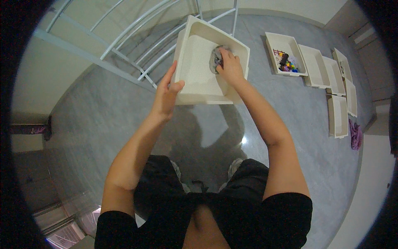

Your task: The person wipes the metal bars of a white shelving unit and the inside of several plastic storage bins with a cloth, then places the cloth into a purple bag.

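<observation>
A cream plastic bin (199, 68) is held up in front of me, tilted so its inside faces me. My left hand (166, 91) grips its left wall, with the thumb over the rim and the fingers along the outside. Inside the bin, my right hand (230, 67) presses a crumpled grey cloth (215, 59) against the right part of the interior. The cloth is partly hidden under my fingers. Apart from the cloth and my hand, nothing shows inside the bin.
A white metal tube rack (130, 59) stands beyond the bin at upper left. On the grey floor (307, 115) at right lie several similar cream bins (315, 63); one bin (273, 43) holds small colourful toys (287, 63). A purple cloth (355, 135) lies by the right wall.
</observation>
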`<state>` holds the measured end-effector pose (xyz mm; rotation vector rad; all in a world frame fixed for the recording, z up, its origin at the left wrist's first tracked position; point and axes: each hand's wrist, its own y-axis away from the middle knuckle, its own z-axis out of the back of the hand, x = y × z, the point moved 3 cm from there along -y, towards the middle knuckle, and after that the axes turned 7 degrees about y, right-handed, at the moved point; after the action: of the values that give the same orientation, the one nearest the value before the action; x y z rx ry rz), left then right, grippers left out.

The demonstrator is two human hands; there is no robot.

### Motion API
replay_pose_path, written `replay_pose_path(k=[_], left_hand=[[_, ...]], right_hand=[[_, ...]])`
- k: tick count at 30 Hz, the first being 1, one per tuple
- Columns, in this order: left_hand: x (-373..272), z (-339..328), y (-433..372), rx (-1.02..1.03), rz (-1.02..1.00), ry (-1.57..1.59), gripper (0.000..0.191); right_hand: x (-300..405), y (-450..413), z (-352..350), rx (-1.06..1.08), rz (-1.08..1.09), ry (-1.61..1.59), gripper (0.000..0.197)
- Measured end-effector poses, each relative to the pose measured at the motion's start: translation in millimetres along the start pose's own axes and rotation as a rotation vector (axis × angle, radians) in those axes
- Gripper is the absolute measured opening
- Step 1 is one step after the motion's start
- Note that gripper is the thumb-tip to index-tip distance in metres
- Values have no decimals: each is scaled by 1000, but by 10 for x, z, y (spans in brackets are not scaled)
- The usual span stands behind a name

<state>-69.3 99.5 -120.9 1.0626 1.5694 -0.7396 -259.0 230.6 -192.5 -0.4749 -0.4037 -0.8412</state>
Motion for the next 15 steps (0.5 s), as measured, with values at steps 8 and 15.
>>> replay_pose_path(k=[8,15], left_hand=[[-27,-71,8,-4,-28,-14,76],[-52,-28,39,49,62,0,86]], right_hand=[[625,327,67,-69,388,-139,57],[965,268,170,-104,670,67,47]])
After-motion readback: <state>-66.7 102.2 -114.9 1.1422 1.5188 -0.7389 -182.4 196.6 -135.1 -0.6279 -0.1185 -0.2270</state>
